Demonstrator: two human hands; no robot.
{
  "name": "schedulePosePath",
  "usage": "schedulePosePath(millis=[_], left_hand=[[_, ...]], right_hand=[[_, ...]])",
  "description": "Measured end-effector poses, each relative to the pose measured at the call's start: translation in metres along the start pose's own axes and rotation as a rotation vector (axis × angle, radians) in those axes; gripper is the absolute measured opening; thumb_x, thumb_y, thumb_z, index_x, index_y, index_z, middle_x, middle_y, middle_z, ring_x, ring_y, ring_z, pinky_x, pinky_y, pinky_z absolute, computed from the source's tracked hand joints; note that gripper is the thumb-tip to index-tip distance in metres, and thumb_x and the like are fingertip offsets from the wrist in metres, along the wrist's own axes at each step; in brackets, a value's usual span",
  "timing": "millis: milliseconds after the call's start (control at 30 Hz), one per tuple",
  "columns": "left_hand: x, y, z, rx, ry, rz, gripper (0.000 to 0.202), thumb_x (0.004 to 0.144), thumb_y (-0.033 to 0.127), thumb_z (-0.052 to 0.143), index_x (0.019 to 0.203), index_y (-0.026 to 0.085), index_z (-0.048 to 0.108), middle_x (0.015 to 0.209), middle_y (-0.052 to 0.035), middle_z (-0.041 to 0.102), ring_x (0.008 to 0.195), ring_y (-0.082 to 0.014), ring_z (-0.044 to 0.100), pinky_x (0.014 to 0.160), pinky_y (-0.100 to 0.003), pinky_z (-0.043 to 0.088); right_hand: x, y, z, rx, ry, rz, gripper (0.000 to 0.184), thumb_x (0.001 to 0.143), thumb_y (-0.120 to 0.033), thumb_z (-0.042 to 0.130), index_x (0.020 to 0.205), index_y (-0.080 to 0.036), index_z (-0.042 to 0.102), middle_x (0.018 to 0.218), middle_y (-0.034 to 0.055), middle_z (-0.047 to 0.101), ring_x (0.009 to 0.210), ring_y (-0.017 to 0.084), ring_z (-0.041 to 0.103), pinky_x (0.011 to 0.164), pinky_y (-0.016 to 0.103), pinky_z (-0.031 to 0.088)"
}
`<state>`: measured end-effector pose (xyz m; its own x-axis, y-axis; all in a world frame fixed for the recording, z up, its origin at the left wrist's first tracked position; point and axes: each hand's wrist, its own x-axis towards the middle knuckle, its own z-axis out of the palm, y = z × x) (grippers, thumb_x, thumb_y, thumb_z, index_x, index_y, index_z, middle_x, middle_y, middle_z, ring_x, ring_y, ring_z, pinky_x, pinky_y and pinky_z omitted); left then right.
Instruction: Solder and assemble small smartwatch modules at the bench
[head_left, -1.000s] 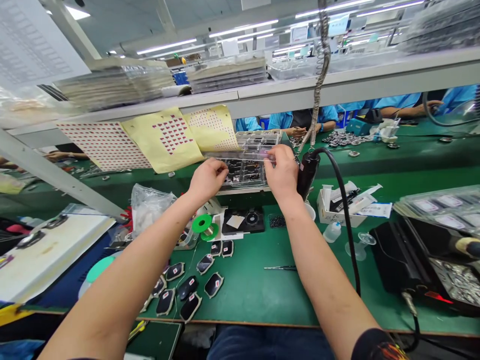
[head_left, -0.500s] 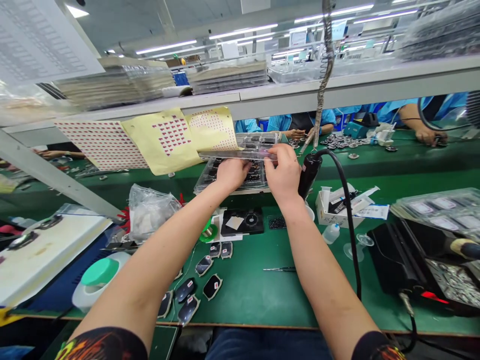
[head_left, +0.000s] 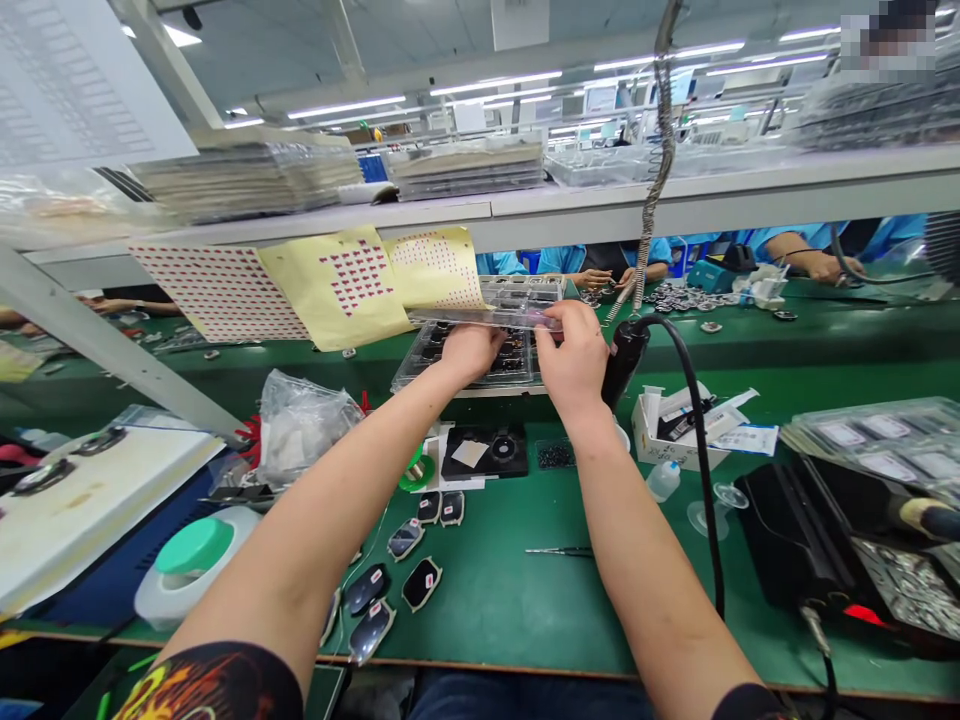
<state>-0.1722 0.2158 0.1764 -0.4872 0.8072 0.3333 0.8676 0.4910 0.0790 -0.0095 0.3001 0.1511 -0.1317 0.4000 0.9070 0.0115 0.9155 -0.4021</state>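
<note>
My right hand (head_left: pixel 574 350) grips the right end of a clear plastic tray (head_left: pixel 480 317), holding it tilted up above another one. Beneath it, my left hand (head_left: pixel 472 352) reaches into a clear compartment tray (head_left: pixel 420 365) of small dark parts. Its fingers are curled down among the compartments, and whatever is between the fingertips is hidden. Both trays are at the raised shelf level behind the bench. Below my arms lie several watch-like units with dark screens (head_left: pixel 422 583) and white-and-red stickers, plus a pair of tweezers (head_left: pixel 559 552).
A black-handled tool (head_left: pixel 626 355) hangs on a coiled spring beside my right hand. Yellow sticker sheets (head_left: pixel 330 290) hang left of the trays. On the bench are a green-capped bottle (head_left: pixel 195 550), a white box (head_left: pixel 675 425) and a black soldering station (head_left: pixel 810 530). Co-workers sit opposite.
The view has shifted slightly. Both hands stay at the trays, the right one still holding the upper tray and the left one still among the compartments.
</note>
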Motion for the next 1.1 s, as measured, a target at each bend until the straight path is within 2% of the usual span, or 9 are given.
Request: schedulePosePath(millis=[233, 500, 733, 800, 867, 967, 1100], left_hand=[[0.004, -0.005, 0.001, 0.012, -0.011, 0.028, 0.034, 0.104, 0.044, 0.056, 0.107, 0.024, 0.084, 0.111, -0.0111, 0.082, 0.106, -0.0284, 0.074, 0.093, -0.037, 0.056], [0.000, -0.001, -0.006, 0.018, -0.050, 0.042, 0.037, 0.105, 0.044, 0.055, 0.107, 0.020, 0.084, 0.110, -0.0146, 0.081, 0.103, -0.0299, 0.074, 0.093, -0.039, 0.057], [0.002, -0.001, -0.009, -0.008, -0.041, 0.009, 0.037, 0.106, 0.043, 0.054, 0.107, 0.020, 0.083, 0.113, -0.0139, 0.081, 0.109, -0.0306, 0.074, 0.100, -0.040, 0.057], [0.005, -0.002, -0.008, -0.024, -0.026, 0.005, 0.038, 0.106, 0.043, 0.053, 0.113, 0.020, 0.082, 0.119, -0.0145, 0.080, 0.114, -0.0321, 0.073, 0.104, -0.041, 0.056], [0.010, -0.003, -0.006, -0.042, 0.001, -0.004, 0.040, 0.107, 0.042, 0.051, 0.128, 0.021, 0.077, 0.131, -0.0144, 0.078, 0.123, -0.0334, 0.070, 0.110, -0.043, 0.054], [0.023, -0.004, 0.000, -0.070, 0.031, -0.027, 0.047, 0.107, 0.040, 0.048, 0.148, 0.025, 0.066, 0.142, -0.0121, 0.073, 0.136, -0.0338, 0.064, 0.119, -0.044, 0.049], [0.050, -0.008, 0.011, -0.112, 0.008, -0.059, 0.048, 0.106, 0.034, 0.047, 0.149, 0.019, 0.064, 0.146, -0.0165, 0.071, 0.140, -0.0369, 0.062, 0.121, -0.050, 0.047]], right_hand=[[0.001, 0.000, 0.000, -0.018, -0.027, 0.030, 0.011, 0.097, -0.019, 0.061, 0.105, -0.021, 0.066, 0.116, 0.0129, 0.069, 0.109, 0.030, 0.068, 0.090, 0.043, 0.062], [0.001, 0.001, 0.000, -0.006, -0.021, 0.008, 0.011, 0.096, -0.018, 0.062, 0.106, -0.020, 0.066, 0.115, 0.0136, 0.068, 0.112, 0.031, 0.067, 0.096, 0.048, 0.061], [0.002, 0.001, 0.000, -0.023, 0.006, -0.005, 0.013, 0.093, -0.019, 0.062, 0.105, -0.022, 0.067, 0.115, 0.0124, 0.070, 0.110, 0.030, 0.068, 0.089, 0.045, 0.064], [0.002, 0.001, 0.000, 0.004, 0.020, -0.013, 0.013, 0.094, -0.019, 0.062, 0.106, -0.021, 0.067, 0.116, 0.0128, 0.070, 0.110, 0.030, 0.069, 0.085, 0.044, 0.065], [0.003, 0.000, 0.000, 0.023, 0.036, -0.022, 0.014, 0.093, -0.019, 0.061, 0.106, -0.021, 0.067, 0.115, 0.0130, 0.069, 0.108, 0.030, 0.069, 0.083, 0.044, 0.066], [0.003, -0.003, 0.000, 0.005, 0.046, -0.032, 0.014, 0.094, -0.018, 0.061, 0.106, -0.022, 0.066, 0.117, 0.0129, 0.069, 0.111, 0.030, 0.069, 0.089, 0.046, 0.066], [0.003, -0.012, -0.002, -0.027, 0.022, -0.040, 0.013, 0.097, -0.018, 0.062, 0.109, -0.024, 0.064, 0.121, 0.0121, 0.069, 0.117, 0.031, 0.068, 0.096, 0.048, 0.064]])
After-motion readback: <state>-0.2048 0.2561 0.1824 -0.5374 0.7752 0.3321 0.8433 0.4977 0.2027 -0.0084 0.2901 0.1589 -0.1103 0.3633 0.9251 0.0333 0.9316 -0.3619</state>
